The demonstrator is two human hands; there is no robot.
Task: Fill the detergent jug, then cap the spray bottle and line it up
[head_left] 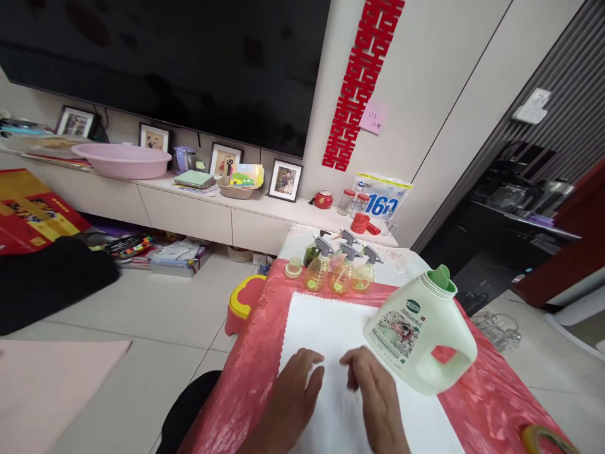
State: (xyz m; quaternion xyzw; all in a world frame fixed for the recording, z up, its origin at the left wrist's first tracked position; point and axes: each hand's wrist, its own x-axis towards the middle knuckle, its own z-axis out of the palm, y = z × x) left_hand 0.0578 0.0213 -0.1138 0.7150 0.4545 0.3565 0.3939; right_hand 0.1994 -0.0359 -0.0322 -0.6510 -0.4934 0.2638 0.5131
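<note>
Both my hands hover over a white mat [309, 321] on the table, facing each other with a gap between them. My left hand [297, 391] is empty, thumb and index finger apart. Slightly bent fingers show on my right hand [373, 391], which holds nothing that I can see. Just beyond it stands a pale green detergent jug [420, 334], uncapped, with a green pouring spout [440, 277]. Several clear spray bottles [341, 272] with grey trigger heads stand behind the mat. A small pale cap [293, 267] sits to their left.
Red plastic sheeting [250, 366] covers the table. A roll of tape [546, 438] lies at the near right corner. Left of the table is a red and yellow stool [246, 299]. Beyond, a low cabinet [189, 211] bears a pink basin [125, 161], photo frames and jars.
</note>
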